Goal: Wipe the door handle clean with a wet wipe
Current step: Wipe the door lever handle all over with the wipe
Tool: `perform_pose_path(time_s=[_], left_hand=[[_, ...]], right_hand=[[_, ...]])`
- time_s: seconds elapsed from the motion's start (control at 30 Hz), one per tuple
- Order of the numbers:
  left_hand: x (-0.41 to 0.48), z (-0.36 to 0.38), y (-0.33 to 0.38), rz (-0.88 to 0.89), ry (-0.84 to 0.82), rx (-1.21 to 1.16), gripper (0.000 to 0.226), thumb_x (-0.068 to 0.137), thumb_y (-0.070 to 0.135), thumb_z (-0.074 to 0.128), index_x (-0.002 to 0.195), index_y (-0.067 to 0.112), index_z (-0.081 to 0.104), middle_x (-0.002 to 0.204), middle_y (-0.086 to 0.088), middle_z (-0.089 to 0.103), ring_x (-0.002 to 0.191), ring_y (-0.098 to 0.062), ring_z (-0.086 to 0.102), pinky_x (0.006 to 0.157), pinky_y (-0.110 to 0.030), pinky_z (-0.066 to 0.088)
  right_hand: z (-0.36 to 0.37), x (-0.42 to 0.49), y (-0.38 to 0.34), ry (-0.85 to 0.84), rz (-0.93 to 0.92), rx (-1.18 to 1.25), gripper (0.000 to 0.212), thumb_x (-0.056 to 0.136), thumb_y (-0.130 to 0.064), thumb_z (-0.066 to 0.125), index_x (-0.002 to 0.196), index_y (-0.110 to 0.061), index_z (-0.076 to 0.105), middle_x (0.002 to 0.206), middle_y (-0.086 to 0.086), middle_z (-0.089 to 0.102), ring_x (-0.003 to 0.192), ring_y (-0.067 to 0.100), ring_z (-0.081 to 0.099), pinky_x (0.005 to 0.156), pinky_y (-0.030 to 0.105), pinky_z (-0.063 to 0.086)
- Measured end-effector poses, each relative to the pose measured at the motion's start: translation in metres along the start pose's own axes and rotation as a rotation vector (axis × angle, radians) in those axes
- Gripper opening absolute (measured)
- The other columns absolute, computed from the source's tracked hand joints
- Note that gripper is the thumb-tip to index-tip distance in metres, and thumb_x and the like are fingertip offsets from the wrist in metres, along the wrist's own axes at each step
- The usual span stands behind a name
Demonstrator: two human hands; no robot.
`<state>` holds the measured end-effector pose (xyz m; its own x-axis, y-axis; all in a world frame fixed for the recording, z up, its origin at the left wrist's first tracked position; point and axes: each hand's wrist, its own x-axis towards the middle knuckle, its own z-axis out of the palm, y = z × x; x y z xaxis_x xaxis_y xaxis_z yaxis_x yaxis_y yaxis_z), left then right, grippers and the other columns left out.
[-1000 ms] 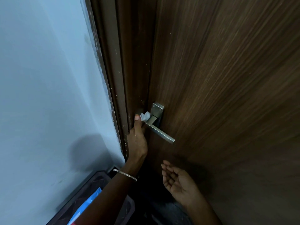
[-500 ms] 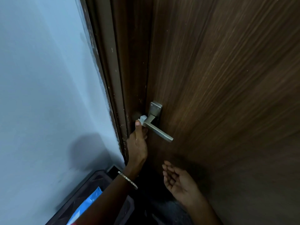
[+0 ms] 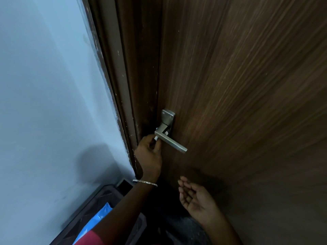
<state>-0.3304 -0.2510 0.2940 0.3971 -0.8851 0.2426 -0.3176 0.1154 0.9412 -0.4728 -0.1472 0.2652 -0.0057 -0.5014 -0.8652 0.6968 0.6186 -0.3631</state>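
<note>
A silver lever door handle (image 3: 174,143) with a square back plate sits on the dark brown wooden door (image 3: 238,85). My left hand (image 3: 150,154) is just below the handle's bend, pinching a small white wet wipe (image 3: 156,138) against its underside; a bit of white also shows behind the lever near the plate. Most of the wipe is hidden in my fingers. My right hand (image 3: 196,198) hangs lower, palm up, fingers loosely curled and apart, holding nothing.
A pale blue wall (image 3: 53,103) fills the left side, meeting the brown door frame (image 3: 122,85). At the bottom left stands a dark bin (image 3: 99,204) with a blue plastic bag (image 3: 99,216) inside.
My left hand has slid down from the top of the handle's neck to under its bend, taking the wipe with it. The right hand has stayed in place.
</note>
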Motion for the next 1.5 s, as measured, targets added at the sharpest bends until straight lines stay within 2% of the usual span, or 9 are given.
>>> perform_pose_path(time_s=[0.1, 0.27, 0.43, 0.7, 0.93, 1.13, 1.33, 1.4, 1.5], left_hand=[[-0.012, 0.008, 0.006, -0.023, -0.079, -0.067, 0.012, 0.088, 0.016, 0.068, 0.096, 0.019, 0.076, 0.09, 0.005, 0.075, 0.078, -0.002, 0.068, 0.073, -0.023, 0.056], [-0.017, 0.016, 0.02, -0.217, -0.08, -0.308, 0.014, 0.081, 0.034, 0.076, 0.092, 0.026, 0.078, 0.078, 0.011, 0.076, 0.076, -0.005, 0.072, 0.072, -0.028, 0.059], [-0.015, 0.019, 0.026, -0.325, -0.143, -0.499, 0.017, 0.08, 0.027, 0.077, 0.094, 0.017, 0.078, 0.084, 0.001, 0.078, 0.08, -0.013, 0.073, 0.072, -0.028, 0.058], [-0.017, 0.02, 0.031, -0.42, -0.188, -0.637, 0.021, 0.083, 0.028, 0.075, 0.098, 0.014, 0.077, 0.089, -0.006, 0.077, 0.079, -0.013, 0.07, 0.071, -0.027, 0.058], [-0.016, 0.016, 0.033, -0.387, -0.245, -0.613, 0.021, 0.09, 0.02, 0.067, 0.105, 0.007, 0.073, 0.097, -0.012, 0.076, 0.088, -0.024, 0.072, 0.074, -0.03, 0.059], [-0.013, 0.007, 0.029, -0.339, -0.33, -0.476, 0.022, 0.09, 0.013, 0.066, 0.111, 0.009, 0.07, 0.101, -0.008, 0.075, 0.089, -0.026, 0.071, 0.069, -0.03, 0.056], [-0.008, 0.0, 0.029, -0.516, -0.309, -0.598, 0.021, 0.089, 0.001, 0.06, 0.109, 0.006, 0.064, 0.096, -0.014, 0.071, 0.072, -0.019, 0.067, 0.059, -0.029, 0.055], [-0.004, -0.003, 0.03, -0.587, -0.338, -0.692, 0.022, 0.091, 0.0, 0.053, 0.11, 0.003, 0.064, 0.092, -0.013, 0.072, 0.072, -0.018, 0.067, 0.062, -0.031, 0.055], [0.0, -0.007, 0.034, -0.702, -0.391, -0.814, 0.031, 0.092, 0.003, 0.044, 0.115, 0.005, 0.064, 0.096, -0.01, 0.072, 0.084, -0.021, 0.066, 0.073, -0.034, 0.054]], right_hand=[[-0.003, 0.002, 0.0, 0.013, 0.002, 0.001, 0.021, 0.097, -0.007, 0.056, 0.097, -0.008, 0.078, 0.076, 0.006, 0.081, 0.085, 0.018, 0.063, 0.067, 0.028, 0.051], [-0.008, 0.006, -0.002, -0.001, -0.032, 0.019, 0.023, 0.098, -0.008, 0.054, 0.1, -0.008, 0.077, 0.08, 0.005, 0.082, 0.087, 0.019, 0.064, 0.064, 0.029, 0.052], [-0.011, 0.003, -0.01, -0.001, -0.126, -0.048, 0.021, 0.095, -0.01, 0.059, 0.102, -0.013, 0.079, 0.093, 0.005, 0.082, 0.088, 0.018, 0.068, 0.059, 0.027, 0.057], [0.042, -0.03, -0.046, -0.229, -0.599, -0.271, 0.031, 0.091, -0.038, 0.062, 0.117, -0.027, 0.076, 0.125, -0.001, 0.074, 0.115, 0.015, 0.07, 0.092, 0.036, 0.052], [0.076, -0.046, -0.058, -0.34, -0.702, -0.434, 0.048, 0.102, -0.053, 0.036, 0.132, -0.031, 0.066, 0.137, -0.008, 0.067, 0.13, 0.007, 0.059, 0.111, 0.04, 0.041], [0.094, -0.057, -0.068, -0.275, -0.7, -0.57, 0.056, 0.091, -0.066, 0.044, 0.124, -0.031, 0.072, 0.131, -0.005, 0.071, 0.128, 0.009, 0.06, 0.119, 0.047, 0.034], [0.112, -0.068, -0.063, -0.148, -0.93, -0.66, 0.031, 0.09, -0.064, 0.049, 0.093, -0.052, 0.077, 0.102, -0.024, 0.077, 0.102, -0.016, 0.066, 0.09, 0.018, 0.043], [0.115, -0.071, -0.059, -0.125, -1.054, -0.667, 0.029, 0.098, -0.052, 0.052, 0.103, -0.043, 0.079, 0.104, -0.021, 0.078, 0.103, -0.011, 0.067, 0.085, 0.013, 0.049], [0.116, -0.074, -0.057, -0.11, -1.253, -0.711, 0.038, 0.1, -0.042, 0.055, 0.129, -0.023, 0.069, 0.129, -0.013, 0.071, 0.12, -0.011, 0.06, 0.092, 0.005, 0.047]])
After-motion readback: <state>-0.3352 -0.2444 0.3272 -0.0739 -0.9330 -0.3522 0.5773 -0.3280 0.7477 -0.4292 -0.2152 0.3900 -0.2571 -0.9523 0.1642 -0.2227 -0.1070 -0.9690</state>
